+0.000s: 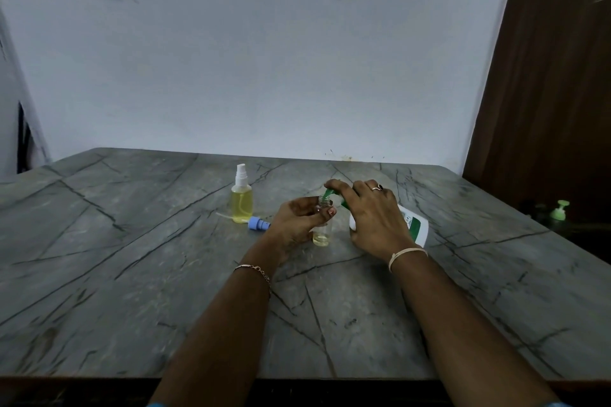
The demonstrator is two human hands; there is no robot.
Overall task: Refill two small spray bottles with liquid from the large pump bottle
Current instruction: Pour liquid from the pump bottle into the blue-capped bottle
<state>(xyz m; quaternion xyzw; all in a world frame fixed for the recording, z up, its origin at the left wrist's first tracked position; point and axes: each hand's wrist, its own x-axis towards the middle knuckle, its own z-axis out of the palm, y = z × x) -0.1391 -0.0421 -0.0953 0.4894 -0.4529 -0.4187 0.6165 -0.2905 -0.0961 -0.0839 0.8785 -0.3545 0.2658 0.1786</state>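
the coming press turns on one alignment: the green spout point(329, 192) of the large pump bottle point(415, 225) points left, and its tip sits right over the mouth of the small open bottle point(321, 235), touching it or just above it; which one, i cannot tell. the small open bottle stands upright on the table point(132, 274), long axis vertical, with only a shallow layer of yellow liquid at the bottom, so by my reading the filling has barely begun.

the left hand point(297, 225) comes in from the left and pinches the small open bottle near its neck between thumb and curled fingers, steadying it under the spout. the right hand point(373, 218) is the nearer one to the pump: it drapes over the pump head with fingers bent down around it, the forefinger reaching along the top of the spout. the white body of the large pump bottle seems to lean toward the small one, its base out to the right.

a filled spray bottle point(242, 201) with its white sprayer on stands well to the left, and a blue spray head point(259, 225) lies on its side on the table just beside the left hand.
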